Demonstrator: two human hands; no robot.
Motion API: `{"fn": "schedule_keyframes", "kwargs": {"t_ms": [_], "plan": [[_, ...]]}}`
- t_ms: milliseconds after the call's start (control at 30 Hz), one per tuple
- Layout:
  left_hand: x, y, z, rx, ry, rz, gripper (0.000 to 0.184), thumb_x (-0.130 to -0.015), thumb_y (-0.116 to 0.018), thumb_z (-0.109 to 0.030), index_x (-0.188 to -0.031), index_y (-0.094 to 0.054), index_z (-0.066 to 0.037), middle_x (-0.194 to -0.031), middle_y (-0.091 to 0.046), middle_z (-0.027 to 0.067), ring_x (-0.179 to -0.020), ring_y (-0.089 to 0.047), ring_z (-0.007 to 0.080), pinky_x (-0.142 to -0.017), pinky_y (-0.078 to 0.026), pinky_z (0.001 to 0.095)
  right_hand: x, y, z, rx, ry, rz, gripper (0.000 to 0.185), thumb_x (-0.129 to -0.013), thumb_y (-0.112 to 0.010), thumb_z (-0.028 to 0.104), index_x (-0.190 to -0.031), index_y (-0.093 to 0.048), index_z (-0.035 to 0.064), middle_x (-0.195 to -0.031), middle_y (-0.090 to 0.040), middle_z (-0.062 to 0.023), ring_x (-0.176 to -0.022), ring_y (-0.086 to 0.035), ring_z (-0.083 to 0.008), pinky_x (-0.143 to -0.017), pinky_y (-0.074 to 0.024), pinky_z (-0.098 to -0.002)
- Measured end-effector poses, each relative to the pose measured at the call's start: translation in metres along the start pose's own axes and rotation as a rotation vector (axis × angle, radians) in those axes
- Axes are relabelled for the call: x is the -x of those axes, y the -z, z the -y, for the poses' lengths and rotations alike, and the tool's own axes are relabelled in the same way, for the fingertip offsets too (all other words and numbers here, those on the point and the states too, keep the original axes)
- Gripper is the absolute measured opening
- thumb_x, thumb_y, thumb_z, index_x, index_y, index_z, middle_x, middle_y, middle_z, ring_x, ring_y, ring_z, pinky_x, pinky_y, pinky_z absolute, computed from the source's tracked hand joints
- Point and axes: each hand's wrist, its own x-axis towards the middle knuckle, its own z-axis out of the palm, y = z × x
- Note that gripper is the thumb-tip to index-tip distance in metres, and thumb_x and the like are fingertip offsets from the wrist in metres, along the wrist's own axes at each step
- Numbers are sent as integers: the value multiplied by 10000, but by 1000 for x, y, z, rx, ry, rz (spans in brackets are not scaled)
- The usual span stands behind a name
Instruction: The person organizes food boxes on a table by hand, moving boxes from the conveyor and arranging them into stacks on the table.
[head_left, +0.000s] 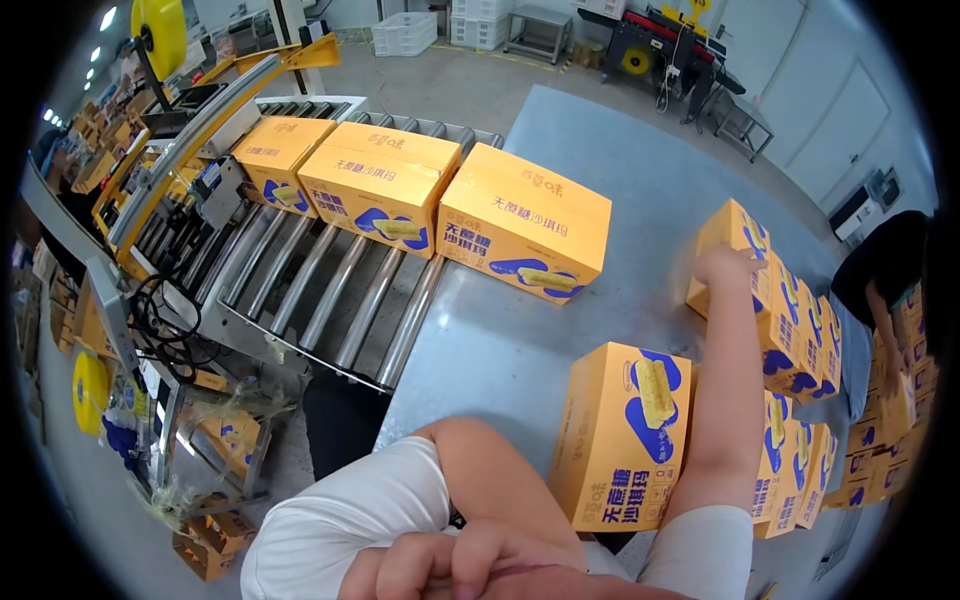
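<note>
The right hand (724, 264) is touching the upper part of the orange box (708, 290) at the far end of the row on the metal table (480, 345) (if it grasps firmly, I cannot tell). The left hand (440, 568) has bent fingers near the body, but I cannot tell if it is clenched.

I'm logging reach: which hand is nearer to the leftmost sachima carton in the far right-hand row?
The right. The right hand is at that sachima carton, by its upper part; the left hand is well away, low in view, near the camera.
</note>
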Motion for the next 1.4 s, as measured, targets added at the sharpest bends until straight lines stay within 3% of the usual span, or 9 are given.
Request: {"fn": "schedule_keyframes", "kwargs": {"t_ms": [100, 200, 300, 500, 600, 700, 1000, 1200, 1400], "plan": [[-1, -2, -1, 9, -12, -7, 173, -1039, -569, -267, -1175, -667, -223, -1144, -665, -109, -1071, -580, 38, -858, -380, 273, 2, -4, 3, 62, 22, -44, 572, -1016, -502, 456, -1448, -595, 94, -1635, -386, -167, -1543, -291, -378, -1221, -231, -640], [-3, 3, -7, 15, -24, -13, 174, -1039, -569, -268, -1176, -666, -223, -1146, -665, -108, -1070, -580, 39, -857, -380, 273, -38, -24, 8, -336, 232, -204, 614, -946, -636, 461, -1429, -609, 83, -1611, -408, -203, -1523, -322, -406, -1236, -275, -536], [-3, 5, -8, 19, -31, -14, 175, -1039, -570, -269, -1177, -666, -223, -1148, -665, -108, -1070, -580, 40, -856, -380, 273, -10, -18, 21, -511, 345, -495, 685, -932, -664, 538, -1429, -599, 71, -1569, -442, -246, -1503, -362, -387, -1221, -326, -465], [-1, 4, -4, 21, -33, -14, 177, -1039, -570, -271, -1180, -665, -223, -1151, -665, -108, -1068, -580, 42, -855, -381, 273, -9, -14, 37, -925, 746, -437, 694, -920, -719, 498, -1449, -570, 74, -1576, -418, -264, -1502, -350, -404, -1202, -349, -480], [0, 3, 0, 23, -35, -16, 178, -1039, -571, -272, -1181, -665, -223, -1153, -664, -107, -1067, -580, 44, -855, -381, 272, 3, -15, 42, -978, 894, -433, 690, -913, -732, 494, -1444, -577, 83, -1583, -411, -257, -1513, -329, -403, -1216, -326, -477], [0, 7, -3, 25, -38, -16, 179, -1039, -571, -272, -1182, -665, -224, -1154, -664, -107, -1067, -580, 45, -854, -381, 272, 15, -10, 50, -866, 932, -508, 678, -917, -732, 485, -1447, -576, 93, -1590, -411, -233, -1522, -316, -400, -1229, -309, -466], [0, 3, -4, 27, -52, -25, 182, -1038, -572, -275, -1186, -664, -224, -1159, -664, -106, -1064, -580, 48, -853, -382, 271, 36, -2, 53, -600, 861, -422, 955, -787, -747, 691, -1554, -472, 192, -1658, -330, -172, -1579, -210, -318, -1256, -73, -640], [-1, 0, 6, 28, -57, -32, 184, -1038, -572, -277, -1188, -664, -224, -1163, -663, -106, -1063, -580, 50, -852, -383, 271, 33, -9, 49, -506, 862, -458, 1139, -601, -862, 665, -1573, -440, 245, -1664, -313, -178, -1576, -212, -335, -1267, -94, -621], [0, 1, 0, 27, -60, -36, 186, -1038, -573, -278, -1191, -663, -225, -1166, -663, -105, -1061, -581, 52, -851, -383, 270, 26, -7, 38, -606, 943, -549, 1072, -570, -889, 538, -1521, -498, 235, -1521, -445, -214, -1411, -400, -419, -1213, -254, -591]]}}
